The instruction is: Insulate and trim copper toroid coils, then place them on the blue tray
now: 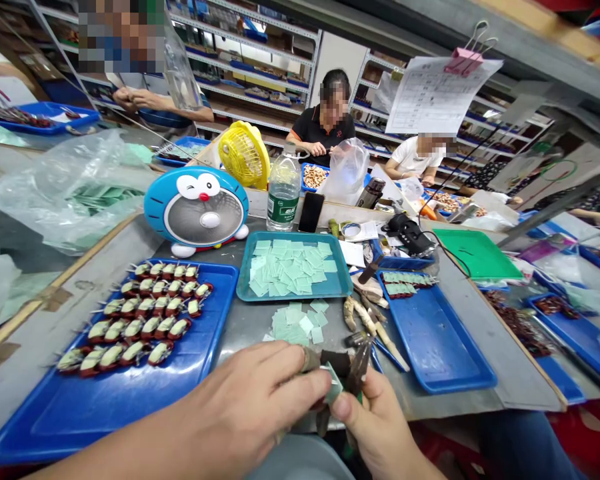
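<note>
Head view: left hand (260, 393) and right hand (380, 417) pinch a pale green piece (335, 385) between them, each grip narrow.

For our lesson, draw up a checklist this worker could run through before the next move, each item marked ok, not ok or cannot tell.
1. Left hand on the green piece: ok, in contact.
2. Full grip of the right hand: cannot tell, partly hidden.
3. Teal tray stocked with green sheets: ok, heaped.
4. Right blue tray has room: ok, parts sit only at its far end.
5. Hand tools put away: not ok, loose beside that blue tray.
</note>
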The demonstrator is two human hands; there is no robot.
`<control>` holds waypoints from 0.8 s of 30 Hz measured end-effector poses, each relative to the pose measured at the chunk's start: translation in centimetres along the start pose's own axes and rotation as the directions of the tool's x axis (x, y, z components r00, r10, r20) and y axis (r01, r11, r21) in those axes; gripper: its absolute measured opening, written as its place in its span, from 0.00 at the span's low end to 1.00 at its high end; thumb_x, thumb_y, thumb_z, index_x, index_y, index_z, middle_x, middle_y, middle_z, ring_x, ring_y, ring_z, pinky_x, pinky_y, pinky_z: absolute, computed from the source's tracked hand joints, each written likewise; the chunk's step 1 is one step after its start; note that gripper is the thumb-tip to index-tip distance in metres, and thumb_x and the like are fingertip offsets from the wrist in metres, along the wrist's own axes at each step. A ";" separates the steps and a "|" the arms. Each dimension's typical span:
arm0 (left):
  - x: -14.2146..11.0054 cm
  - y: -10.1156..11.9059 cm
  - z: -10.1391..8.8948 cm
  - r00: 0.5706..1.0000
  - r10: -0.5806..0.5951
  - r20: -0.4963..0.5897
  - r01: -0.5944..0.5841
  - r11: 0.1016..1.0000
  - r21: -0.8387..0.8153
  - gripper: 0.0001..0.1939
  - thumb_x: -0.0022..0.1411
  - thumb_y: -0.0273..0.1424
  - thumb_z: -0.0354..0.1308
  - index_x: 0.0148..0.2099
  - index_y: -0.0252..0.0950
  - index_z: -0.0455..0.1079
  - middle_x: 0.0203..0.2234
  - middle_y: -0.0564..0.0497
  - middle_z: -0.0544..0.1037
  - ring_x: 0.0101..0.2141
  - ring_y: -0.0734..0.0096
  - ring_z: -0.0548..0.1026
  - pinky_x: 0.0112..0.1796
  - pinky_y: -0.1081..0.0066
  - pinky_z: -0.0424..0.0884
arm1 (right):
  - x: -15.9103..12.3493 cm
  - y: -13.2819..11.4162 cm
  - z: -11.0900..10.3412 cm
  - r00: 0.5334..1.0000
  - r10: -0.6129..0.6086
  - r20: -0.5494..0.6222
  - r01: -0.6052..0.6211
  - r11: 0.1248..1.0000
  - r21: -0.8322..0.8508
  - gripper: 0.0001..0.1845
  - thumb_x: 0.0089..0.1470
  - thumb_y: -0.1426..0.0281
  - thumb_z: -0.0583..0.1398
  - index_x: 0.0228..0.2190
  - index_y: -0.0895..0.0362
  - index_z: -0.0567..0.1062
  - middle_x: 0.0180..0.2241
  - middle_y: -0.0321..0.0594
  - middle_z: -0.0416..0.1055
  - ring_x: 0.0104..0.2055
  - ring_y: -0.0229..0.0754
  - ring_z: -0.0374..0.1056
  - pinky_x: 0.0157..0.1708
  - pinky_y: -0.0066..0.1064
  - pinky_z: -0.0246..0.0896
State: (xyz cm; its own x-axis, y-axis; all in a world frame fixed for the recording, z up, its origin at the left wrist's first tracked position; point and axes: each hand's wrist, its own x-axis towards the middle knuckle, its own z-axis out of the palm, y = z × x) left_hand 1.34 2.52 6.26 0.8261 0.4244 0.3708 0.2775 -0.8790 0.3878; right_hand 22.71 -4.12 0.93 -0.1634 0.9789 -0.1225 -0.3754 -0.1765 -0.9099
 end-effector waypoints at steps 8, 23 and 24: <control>-0.6 -0.3 0.8 0.988 -0.050 -0.145 0.028 0.988 -0.151 0.18 0.72 0.25 0.53 0.61 0.42 0.65 0.37 0.47 0.75 0.34 0.64 0.73 0.34 0.71 0.68 | -0.1 0.3 0.4 0.999 -0.046 0.028 0.048 0.997 -0.053 0.21 0.58 0.61 0.68 0.53 0.49 0.77 0.47 0.42 0.80 0.47 0.47 0.77 0.50 0.37 0.73; 0.4 -0.7 1.6 0.688 -0.515 0.512 0.681 0.213 -0.701 0.26 0.71 0.55 0.46 0.44 0.37 0.67 0.26 0.55 0.73 0.24 0.75 0.67 0.26 0.75 0.62 | 1.4 -1.7 -1.5 0.732 -0.544 0.411 0.591 0.206 -0.780 0.23 0.60 0.76 0.62 0.56 0.56 0.71 0.52 0.49 0.74 0.53 0.46 0.72 0.53 0.33 0.70; 0.3 -0.6 1.5 0.692 -0.525 0.495 0.686 0.262 -0.679 0.25 0.72 0.55 0.45 0.44 0.37 0.66 0.26 0.55 0.73 0.25 0.74 0.67 0.26 0.75 0.62 | 1.4 -1.8 -1.6 0.733 -0.524 0.434 0.605 0.210 -0.768 0.23 0.60 0.77 0.61 0.56 0.56 0.71 0.51 0.49 0.74 0.53 0.46 0.72 0.52 0.33 0.70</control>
State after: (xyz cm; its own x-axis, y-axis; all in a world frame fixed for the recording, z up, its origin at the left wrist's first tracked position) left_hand 2.20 2.87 4.86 0.6688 0.6475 -0.3653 0.3060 0.2080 0.9290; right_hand 24.62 -2.26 1.77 -0.3190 0.7652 0.5591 0.5233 0.6341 -0.5692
